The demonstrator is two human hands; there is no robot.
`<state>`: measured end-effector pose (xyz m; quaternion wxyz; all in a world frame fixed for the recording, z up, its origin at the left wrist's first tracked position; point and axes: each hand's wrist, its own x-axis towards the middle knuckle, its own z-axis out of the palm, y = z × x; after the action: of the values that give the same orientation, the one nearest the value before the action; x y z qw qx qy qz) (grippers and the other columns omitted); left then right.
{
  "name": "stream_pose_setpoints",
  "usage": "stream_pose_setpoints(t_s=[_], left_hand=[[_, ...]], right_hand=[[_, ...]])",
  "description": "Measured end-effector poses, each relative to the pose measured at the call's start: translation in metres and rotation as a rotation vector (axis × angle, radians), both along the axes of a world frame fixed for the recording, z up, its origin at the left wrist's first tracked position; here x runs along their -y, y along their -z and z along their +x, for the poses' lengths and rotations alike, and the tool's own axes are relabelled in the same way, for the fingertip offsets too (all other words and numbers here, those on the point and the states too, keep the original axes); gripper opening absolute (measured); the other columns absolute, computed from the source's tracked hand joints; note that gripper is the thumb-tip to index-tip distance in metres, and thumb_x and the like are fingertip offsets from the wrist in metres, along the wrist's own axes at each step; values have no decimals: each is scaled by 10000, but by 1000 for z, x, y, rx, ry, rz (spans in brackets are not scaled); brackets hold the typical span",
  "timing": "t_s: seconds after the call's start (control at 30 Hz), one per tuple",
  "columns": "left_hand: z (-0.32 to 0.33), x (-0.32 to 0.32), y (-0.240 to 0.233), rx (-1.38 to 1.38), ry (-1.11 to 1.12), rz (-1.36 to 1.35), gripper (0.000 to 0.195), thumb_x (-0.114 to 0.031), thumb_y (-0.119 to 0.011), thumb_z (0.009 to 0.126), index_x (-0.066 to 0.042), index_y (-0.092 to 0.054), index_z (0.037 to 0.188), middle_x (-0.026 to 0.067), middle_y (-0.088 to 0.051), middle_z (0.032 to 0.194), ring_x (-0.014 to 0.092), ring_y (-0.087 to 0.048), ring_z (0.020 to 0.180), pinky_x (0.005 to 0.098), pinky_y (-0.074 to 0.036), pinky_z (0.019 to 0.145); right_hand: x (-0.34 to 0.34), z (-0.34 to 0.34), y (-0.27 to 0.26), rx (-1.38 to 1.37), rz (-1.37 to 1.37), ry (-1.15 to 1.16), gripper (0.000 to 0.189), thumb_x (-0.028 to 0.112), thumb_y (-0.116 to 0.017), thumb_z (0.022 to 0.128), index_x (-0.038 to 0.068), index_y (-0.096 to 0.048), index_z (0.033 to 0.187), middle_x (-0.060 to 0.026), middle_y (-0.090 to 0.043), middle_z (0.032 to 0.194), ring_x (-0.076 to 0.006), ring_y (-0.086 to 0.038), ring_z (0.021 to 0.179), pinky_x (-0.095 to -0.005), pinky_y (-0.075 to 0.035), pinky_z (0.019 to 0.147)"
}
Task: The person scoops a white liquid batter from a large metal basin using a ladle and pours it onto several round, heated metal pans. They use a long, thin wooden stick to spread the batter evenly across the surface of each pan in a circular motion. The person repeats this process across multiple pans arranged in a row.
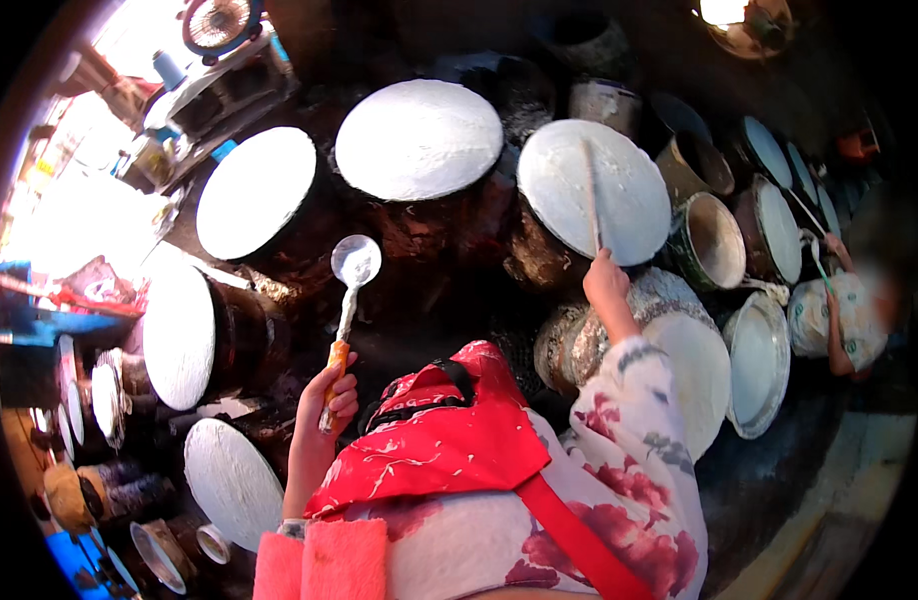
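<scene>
My left hand point(327, 397) is closed around the orange-wrapped handle of a metal ladle point(350, 289). White paste coats the ladle's bowl and shaft, and the bowl hangs over the dark gap between the round tops. In my right hand point(607, 289) is a thin stick point(590, 187), which lies across a round white-coated top point(631, 172) at the right. That top sits on a brown, crusted stand point(541, 251). Ahead of me is another broad white top point(419, 140). More white tops curve round on my left, one point(256, 193) ahead-left and another point(179, 337) beside me.
A metal basin point(759, 365) and an open pot point(718, 240) stand at the right. Past them a person point(838, 315) holds a stick and a green-handled tool. A fan point(218, 26) stands at the upper left. A large white disc point(687, 375) lies by my right arm.
</scene>
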<state>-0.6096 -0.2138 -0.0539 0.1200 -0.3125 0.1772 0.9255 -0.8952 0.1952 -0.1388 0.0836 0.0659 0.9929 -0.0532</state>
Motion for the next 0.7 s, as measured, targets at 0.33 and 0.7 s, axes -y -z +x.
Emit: stream_pose_setpoints(t_s=[0.33,0.7], left_hand=[[13,13,2,-49,-9,134,288,-201,-467,948,-48,-461,1193,-21,-406,647,59,-361,448,208,-293,407],[38,29,5,-63,-48,121,257,-183,-478,941,-45,-468,1157,-19,-412,641,61,-378,457,204,-298,411]], right_hand=[[10,39,2,-113,-143,-54,264,218,-455,881,70,-546,1079,-258,-636,910,-452,-592,902,-534,-462,759],[-50,46,52,-304,-359,236,322,319,-478,912,42,-546,1064,-256,-629,933,-445,-590,900,-515,-454,752]])
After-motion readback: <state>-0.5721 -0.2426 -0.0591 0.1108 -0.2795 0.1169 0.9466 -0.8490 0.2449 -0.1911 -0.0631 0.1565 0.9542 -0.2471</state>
